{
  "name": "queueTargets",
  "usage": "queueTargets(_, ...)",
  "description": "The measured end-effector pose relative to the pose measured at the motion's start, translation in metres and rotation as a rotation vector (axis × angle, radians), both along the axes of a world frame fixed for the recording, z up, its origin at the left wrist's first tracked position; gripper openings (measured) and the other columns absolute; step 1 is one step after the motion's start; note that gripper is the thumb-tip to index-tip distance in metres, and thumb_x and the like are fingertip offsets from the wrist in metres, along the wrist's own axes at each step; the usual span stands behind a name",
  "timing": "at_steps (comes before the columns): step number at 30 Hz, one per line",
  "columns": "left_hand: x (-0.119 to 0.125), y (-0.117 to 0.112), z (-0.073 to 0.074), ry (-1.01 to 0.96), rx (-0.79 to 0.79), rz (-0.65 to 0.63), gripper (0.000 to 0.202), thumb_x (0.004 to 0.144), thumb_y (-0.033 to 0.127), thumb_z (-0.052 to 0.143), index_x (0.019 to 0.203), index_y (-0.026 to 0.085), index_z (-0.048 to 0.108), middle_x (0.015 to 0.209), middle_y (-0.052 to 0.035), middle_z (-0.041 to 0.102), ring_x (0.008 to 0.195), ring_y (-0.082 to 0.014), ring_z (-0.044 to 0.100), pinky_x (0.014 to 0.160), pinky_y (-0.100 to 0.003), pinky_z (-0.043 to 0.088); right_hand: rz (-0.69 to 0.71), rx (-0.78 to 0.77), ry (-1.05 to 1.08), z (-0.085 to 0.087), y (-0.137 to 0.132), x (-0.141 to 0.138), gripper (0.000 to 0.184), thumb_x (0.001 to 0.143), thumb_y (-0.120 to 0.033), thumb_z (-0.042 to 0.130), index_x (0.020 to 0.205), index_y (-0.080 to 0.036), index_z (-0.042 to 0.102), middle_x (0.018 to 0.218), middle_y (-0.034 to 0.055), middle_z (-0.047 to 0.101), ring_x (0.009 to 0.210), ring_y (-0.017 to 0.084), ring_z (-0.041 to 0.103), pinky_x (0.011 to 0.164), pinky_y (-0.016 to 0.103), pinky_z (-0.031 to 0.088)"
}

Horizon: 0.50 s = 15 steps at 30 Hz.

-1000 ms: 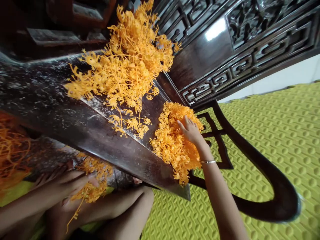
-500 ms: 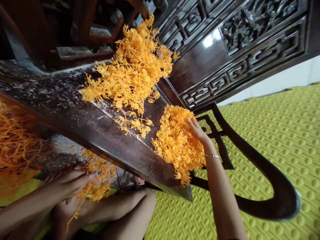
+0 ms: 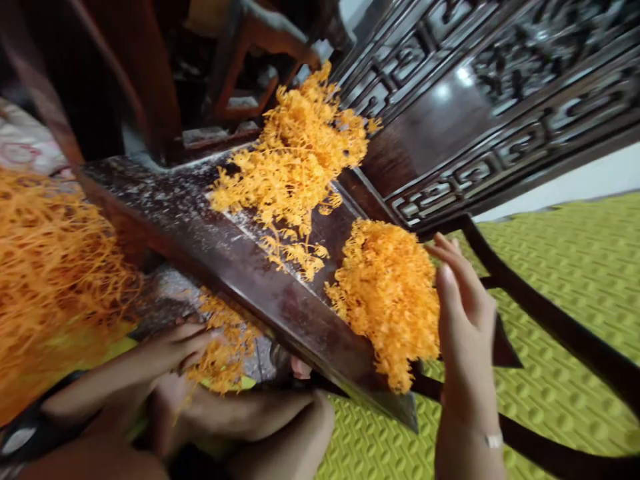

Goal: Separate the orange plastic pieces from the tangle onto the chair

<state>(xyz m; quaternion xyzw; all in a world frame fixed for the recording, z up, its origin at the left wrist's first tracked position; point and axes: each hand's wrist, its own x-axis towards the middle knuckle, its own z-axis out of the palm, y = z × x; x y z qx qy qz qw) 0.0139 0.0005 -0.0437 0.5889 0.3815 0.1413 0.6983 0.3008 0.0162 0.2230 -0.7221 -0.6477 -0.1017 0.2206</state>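
Observation:
My right hand (image 3: 467, 303), with a thin bracelet at the wrist, is raised beside a heap of orange, spidery plastic-looking pieces (image 3: 390, 293). Its fingers are apart and hold nothing. At lower left, my left hand (image 3: 193, 343) is closed around a bunch of similar orange pieces (image 3: 225, 357), low over my bent leg; motion blurs its fingers. Farther back on the same dark wooden bench (image 3: 250, 267) lies a yellower, looser heap (image 3: 300, 160), some of its stems trailing toward the front.
A large mass of orange stringy stems (image 3: 55, 267) fills the left side. Carved dark wooden panels (image 3: 440, 113) rise behind the bench. A curved wooden frame (image 3: 560, 320) lies at right over a green-yellow textured mat (image 3: 590, 267). White powdery specks cover the bench's far-left part.
My right hand has drawn back from the top of the nearer heap to its right side. The view has shifted, showing more of the stems at left. My left hand stays low by my leg.

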Motion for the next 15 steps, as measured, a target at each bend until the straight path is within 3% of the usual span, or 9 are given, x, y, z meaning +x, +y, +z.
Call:
queueTargets(1, -0.003, 0.002, 0.005, -0.015, -0.019, 0.005, 0.053, 0.090, 0.054, 0.028, 0.093, 0.014, 0.063, 0.049, 0.0060, 0.035, 0.049, -0.0138, 0.039, 0.051, -0.024, 0.034, 0.120, -0.032, 0.052, -0.012, -0.022, -0.023, 0.036, 0.094, -0.051, 0.036, 0.117, -0.035, 0.059, 0.134, -0.0011, 0.055, 0.131, 0.020, 0.045, 0.112, 0.043, 0.037)
queueTargets(2, -0.007, 0.004, 0.010, -0.033, -0.037, -0.001, 0.052, 0.090, 0.054, 0.030, 0.091, 0.014, 0.063, 0.051, 0.0054, 0.037, 0.052, -0.0137, 0.040, 0.053, -0.024, 0.035, 0.356, -0.088, 0.101, -0.027, -0.042, -0.043, 0.035, 0.093, -0.051, 0.038, 0.120, -0.040, 0.058, 0.124, -0.0009, 0.063, 0.119, 0.022, 0.056, 0.102, 0.045, 0.047)
queueTargets(3, -0.012, 0.006, 0.014, -0.050, -0.048, -0.006, 0.053, 0.089, 0.056, 0.031, 0.086, 0.014, 0.063, 0.052, 0.0049, 0.038, 0.052, -0.0135, 0.040, 0.054, -0.024, 0.035, 0.574, -0.185, 0.139, -0.047, -0.060, -0.061, 0.035, 0.092, -0.050, 0.042, 0.124, -0.042, 0.054, 0.115, -0.0012, 0.067, 0.113, 0.024, 0.060, 0.098, 0.048, 0.050)
queueTargets(5, -0.022, 0.008, 0.026, -0.085, -0.070, -0.034, 0.053, 0.088, 0.058, 0.036, 0.078, 0.015, 0.065, 0.055, 0.0031, 0.042, 0.055, -0.0131, 0.042, 0.056, -0.024, 0.036, 0.808, -0.410, 0.207, -0.098, -0.084, -0.091, 0.048, 0.089, -0.033, 0.055, 0.136, -0.039, 0.044, 0.117, -0.0020, 0.067, 0.114, 0.021, 0.060, 0.098, 0.044, 0.050)
queueTargets(7, -0.032, 0.008, 0.041, -0.141, -0.099, -0.171, 0.051, 0.089, 0.056, 0.038, 0.080, 0.017, 0.070, 0.055, 0.0023, 0.045, 0.052, -0.0129, 0.043, 0.055, -0.024, 0.037, 0.669, -0.453, 0.355, -0.157, -0.095, -0.113, 0.065, 0.086, -0.016, 0.055, 0.144, -0.035, 0.031, 0.137, 0.0010, 0.053, 0.128, 0.020, 0.048, 0.105, 0.044, 0.043)
queueTargets(9, -0.041, 0.006, 0.056, -0.238, -0.090, -0.449, 0.045, 0.092, 0.048, 0.039, 0.084, 0.020, 0.074, 0.053, 0.0019, 0.047, 0.051, -0.0128, 0.044, 0.059, -0.024, 0.039, 0.531, -0.453, 0.545, -0.212, -0.099, -0.130, 0.073, 0.083, -0.020, 0.059, 0.148, -0.025, 0.024, 0.149, 0.0084, 0.037, 0.139, 0.025, 0.032, 0.113, 0.051, 0.028)
queueTargets(11, -0.049, 0.003, 0.066, -0.270, -0.073, -0.581, 0.040, 0.093, 0.042, 0.041, 0.085, 0.023, 0.075, 0.052, 0.0017, 0.048, 0.050, -0.0130, 0.046, 0.057, -0.024, 0.038, 0.439, -0.454, 0.723, -0.252, -0.101, -0.142, 0.059, 0.082, -0.024, 0.059, 0.138, -0.021, 0.041, 0.140, 0.0106, 0.049, 0.132, 0.025, 0.043, 0.112, 0.048, 0.030)
queueTargets(13, -0.056, -0.001, 0.070, -0.227, -0.068, -0.483, 0.038, 0.091, 0.040, 0.043, 0.080, 0.023, 0.075, 0.050, 0.0014, 0.049, 0.048, -0.0131, 0.047, 0.052, -0.024, 0.036, 0.393, -0.470, 0.803, -0.273, -0.107, -0.151, 0.033, 0.083, -0.026, 0.057, 0.115, -0.022, 0.058, 0.114, 0.0076, 0.067, 0.109, 0.023, 0.061, 0.107, 0.044, 0.037)
queueTargets(15, -0.061, -0.004, 0.069, -0.180, -0.093, -0.249, 0.042, 0.090, 0.044, 0.042, 0.073, 0.023, 0.074, 0.046, 0.0014, 0.048, 0.044, -0.0123, 0.045, 0.048, -0.023, 0.034, 0.383, -0.501, 0.833, -0.280, -0.114, -0.157, 0.015, 0.081, -0.027, 0.056, 0.094, -0.022, 0.064, 0.090, 0.0035, 0.071, 0.089, 0.020, 0.065, 0.098, 0.039, 0.045)
